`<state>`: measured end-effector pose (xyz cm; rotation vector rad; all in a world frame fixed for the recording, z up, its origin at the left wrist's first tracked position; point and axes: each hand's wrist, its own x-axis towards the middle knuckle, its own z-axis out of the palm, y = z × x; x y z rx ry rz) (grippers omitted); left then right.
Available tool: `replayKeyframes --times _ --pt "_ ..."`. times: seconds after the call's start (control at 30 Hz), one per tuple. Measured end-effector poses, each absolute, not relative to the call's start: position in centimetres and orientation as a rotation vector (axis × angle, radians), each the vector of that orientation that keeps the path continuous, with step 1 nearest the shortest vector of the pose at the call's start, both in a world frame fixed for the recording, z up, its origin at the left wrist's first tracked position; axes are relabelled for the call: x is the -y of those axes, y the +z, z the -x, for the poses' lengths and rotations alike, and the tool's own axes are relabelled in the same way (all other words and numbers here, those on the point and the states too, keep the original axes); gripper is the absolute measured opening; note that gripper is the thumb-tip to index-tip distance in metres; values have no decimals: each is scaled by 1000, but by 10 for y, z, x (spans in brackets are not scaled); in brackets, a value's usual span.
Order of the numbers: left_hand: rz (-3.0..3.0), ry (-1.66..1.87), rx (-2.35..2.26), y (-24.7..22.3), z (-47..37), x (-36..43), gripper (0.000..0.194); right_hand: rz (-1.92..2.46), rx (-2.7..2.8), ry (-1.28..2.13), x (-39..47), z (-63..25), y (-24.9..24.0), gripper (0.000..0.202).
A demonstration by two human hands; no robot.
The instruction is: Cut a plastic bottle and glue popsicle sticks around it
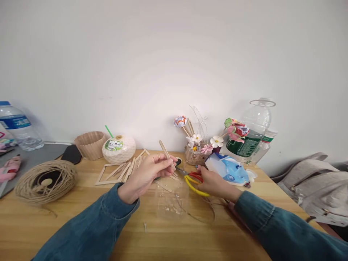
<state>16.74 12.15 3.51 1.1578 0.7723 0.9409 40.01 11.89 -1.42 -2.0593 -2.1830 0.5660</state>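
Note:
My left hand (150, 172) pinches a wooden craft stick (167, 155) upright between thumb and fingers. Just to its right, my right hand (214, 182) is closed round the red and yellow handles of a pair of scissors (197, 185). Their grey blades point left toward the stick, close below the left hand's fingertips; whether they touch it I cannot tell. Behind the left hand lies a loose pile of craft sticks (127, 170), partly hidden by it. Under both hands sits a clear plastic piece (172, 204), with a thin cord (202, 220) curling beside it.
A twine coil (46, 183), a pleated brown cup (91, 145) and a wrapped coconut (119, 149) stand left. Paper flowers fill a small basket (198, 156) at the back. A blue-white packet (228, 168) and large bottle (250, 134) stand right. A bag (320, 188) lies beyond the table.

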Motion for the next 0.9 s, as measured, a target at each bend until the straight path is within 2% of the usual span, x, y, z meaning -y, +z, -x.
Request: replayKeyframes --times 0.13,0.23,0.37,0.43,0.53,0.63,0.77,0.9 --pt "-1204 982 -757 36 -167 -123 31 1980 1923 1053 -118 -402 11 16" --pt "-1211 1007 -792 36 -167 -124 34 1851 1761 1301 -107 -403 30 20" --pt "-1190 1039 -805 33 -168 -125 36 1729 1617 1329 -79 -404 46 27" --pt "-1168 1051 -793 32 -170 -125 36 1737 1607 1204 -61 -404 48 24" --pt "-1121 1046 -780 33 -173 -123 35 1775 1697 807 -35 -405 46 20" --pt "-1095 1017 -759 36 -175 -117 30 1803 1809 373 -15 -411 39 24" --pt "-1133 955 -672 39 -176 -106 23 1777 1890 -40 -2 -425 26 28" --pt "-1119 935 -623 41 -178 -95 25 1733 1919 -528 1 -432 20 35"
